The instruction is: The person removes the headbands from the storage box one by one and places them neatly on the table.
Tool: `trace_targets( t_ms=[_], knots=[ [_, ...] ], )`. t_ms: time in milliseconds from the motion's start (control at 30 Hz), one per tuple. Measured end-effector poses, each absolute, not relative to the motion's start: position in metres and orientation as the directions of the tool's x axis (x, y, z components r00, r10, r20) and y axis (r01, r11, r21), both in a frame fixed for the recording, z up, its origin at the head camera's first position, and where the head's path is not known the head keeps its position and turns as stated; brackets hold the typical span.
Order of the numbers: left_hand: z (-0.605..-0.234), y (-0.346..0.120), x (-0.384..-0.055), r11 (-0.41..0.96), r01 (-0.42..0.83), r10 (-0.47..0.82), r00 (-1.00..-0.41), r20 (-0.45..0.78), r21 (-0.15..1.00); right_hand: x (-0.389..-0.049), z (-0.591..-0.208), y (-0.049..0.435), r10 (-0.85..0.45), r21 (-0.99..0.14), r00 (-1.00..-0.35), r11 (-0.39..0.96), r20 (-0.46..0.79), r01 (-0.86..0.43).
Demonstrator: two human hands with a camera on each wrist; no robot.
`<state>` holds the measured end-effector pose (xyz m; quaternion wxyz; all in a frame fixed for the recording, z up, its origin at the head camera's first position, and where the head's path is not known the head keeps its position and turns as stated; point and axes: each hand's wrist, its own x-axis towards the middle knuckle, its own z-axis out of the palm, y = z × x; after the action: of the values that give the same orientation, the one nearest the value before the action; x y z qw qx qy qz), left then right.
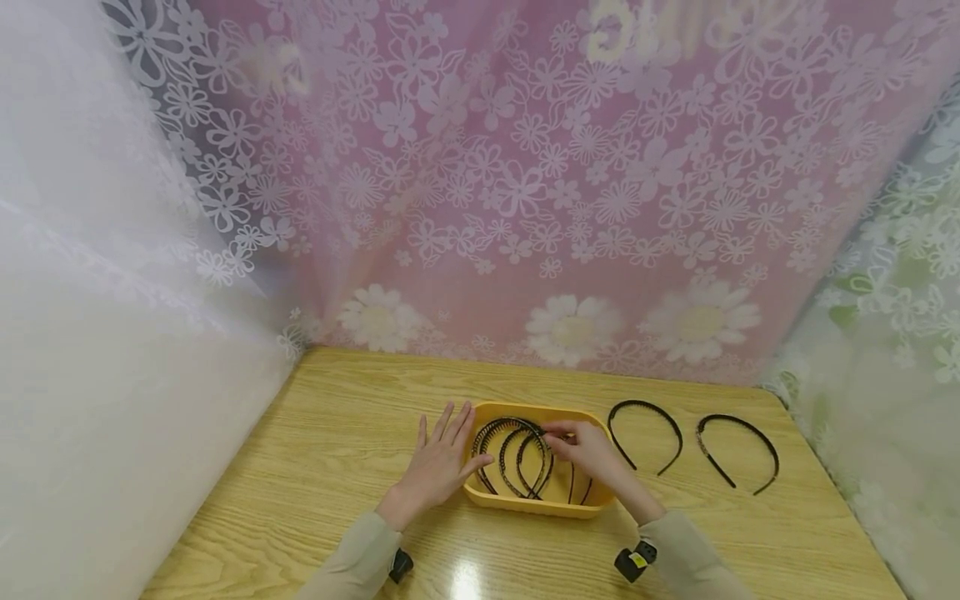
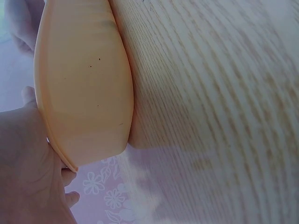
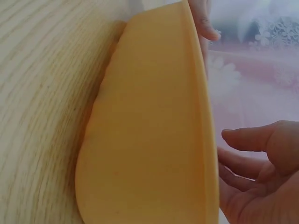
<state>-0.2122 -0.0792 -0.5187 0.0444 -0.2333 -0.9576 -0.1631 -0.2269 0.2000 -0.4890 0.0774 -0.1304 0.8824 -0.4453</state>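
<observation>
A yellow plastic basket (image 1: 540, 507) on the table holds several dark headbands (image 1: 504, 425), bunched and overlapping toward its left side. My left hand (image 1: 435, 468) rests on the basket's left end, fingers spread, thumb over the rim; the left wrist view shows this hand (image 2: 28, 158) against the rim. My right hand (image 1: 588, 450) reaches over the basket's right part, with its fingertips beside the bunched headbands. Two thin dark headband ends show below it. In the right wrist view, the thumb of this hand (image 3: 261, 163) is apart from the fingers, whose tips are hidden behind the rim.
To the right of the basket lie two dark headbands on the wooden table: a nearer one (image 1: 678, 427) and a farther one (image 1: 772, 450). A pink flowered curtain (image 1: 525, 208) hangs behind, with pale sheets at both sides.
</observation>
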Motion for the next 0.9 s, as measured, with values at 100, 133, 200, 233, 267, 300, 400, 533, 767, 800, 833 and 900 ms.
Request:
trace_targets(
  t_ms=[100,133,200,233,267,300,400,533,767,800,833,900],
  knots=[
    [-0.519,-0.079,-0.212,0.831,0.468,0.435,-0.884,0.173,0.300,-0.225,-0.488,0.196,-0.273,-0.776,-0.961,0.614,-0.039,-0.143],
    [-0.519,-0.079,-0.212,0.828,0.471,0.435,-0.882,0.180,0.304,-0.224,-0.487,0.195,-0.264,-0.764,-0.964,0.631,-0.044,-0.138],
    [-0.521,-0.080,-0.212,0.826,0.475,0.436,-0.880,0.190,0.304,-0.224,-0.485,0.192,-0.253,-0.737,-0.966,0.663,-0.051,-0.135],
    [-0.521,-0.080,-0.212,0.823,0.478,0.436,-0.878,0.197,0.309,-0.224,-0.484,0.191,-0.248,-0.727,-0.967,0.674,-0.057,-0.130],
    [-0.522,-0.080,-0.212,0.821,0.480,0.436,-0.877,0.203,0.308,-0.224,-0.483,0.190,-0.249,-0.721,-0.967,0.680,-0.060,-0.131],
    [-0.523,-0.080,-0.212,0.819,0.481,0.435,-0.876,0.208,0.312,-0.224,-0.483,0.189,-0.251,-0.716,-0.966,0.686,-0.062,-0.132],
    [-0.525,-0.081,-0.213,0.818,0.485,0.435,-0.873,0.218,0.310,-0.225,-0.484,0.187,-0.253,-0.705,-0.965,0.697,-0.071,-0.130],
    [-0.526,-0.081,-0.213,0.819,0.484,0.434,-0.874,0.221,0.308,-0.226,-0.487,0.185,-0.231,-0.699,-0.970,0.707,-0.077,-0.113],
    [-0.521,-0.079,-0.212,0.834,0.464,0.427,-0.886,0.182,0.300,-0.225,-0.486,0.181,-0.229,-0.701,-0.970,0.705,-0.080,-0.108],
    [-0.520,-0.079,-0.212,0.836,0.461,0.427,-0.887,0.176,0.296,-0.225,-0.486,0.180,-0.228,-0.703,-0.970,0.704,-0.088,-0.102],
    [-0.519,-0.079,-0.212,0.836,0.461,0.427,-0.887,0.175,0.299,-0.225,-0.486,0.179,-0.230,-0.704,-0.969,0.704,-0.093,-0.100],
    [-0.519,-0.079,-0.212,0.834,0.461,0.427,-0.887,0.174,0.303,-0.224,-0.486,0.177,-0.237,-0.704,-0.966,0.703,-0.101,-0.099]
  ],
)
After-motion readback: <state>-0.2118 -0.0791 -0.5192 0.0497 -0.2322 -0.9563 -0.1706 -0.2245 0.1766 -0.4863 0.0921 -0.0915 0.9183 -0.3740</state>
